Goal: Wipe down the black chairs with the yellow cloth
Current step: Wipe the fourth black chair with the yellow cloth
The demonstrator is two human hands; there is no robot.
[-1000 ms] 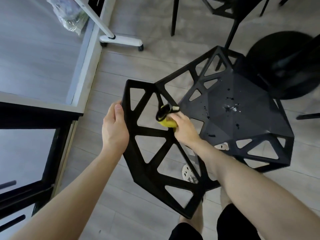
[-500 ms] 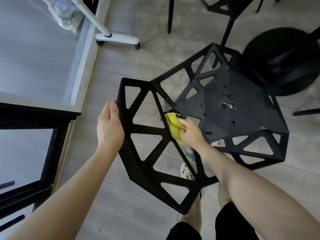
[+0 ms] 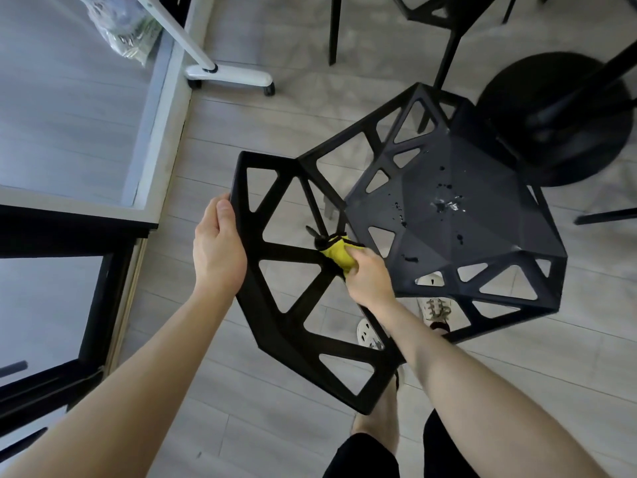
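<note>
A black chair with a triangle-cut frame fills the middle of the view, its backrest nearest me. My left hand grips the backrest's left edge, thumb on the front face. My right hand holds a bunched yellow cloth and presses it against the bars where the backrest meets the seat. Dark spots and a pale smear mark the seat surface. Part of the cloth is hidden under my fingers.
A table with a grey top stands at the left, a plastic bag on it. A white wheeled base sits on the floor beyond. Another black chair and a round black base stand behind.
My right hand has rubbed the cloth down along the backrest bars and back near the junction by the seat. My left hand keeps its grip on the backrest edge.
</note>
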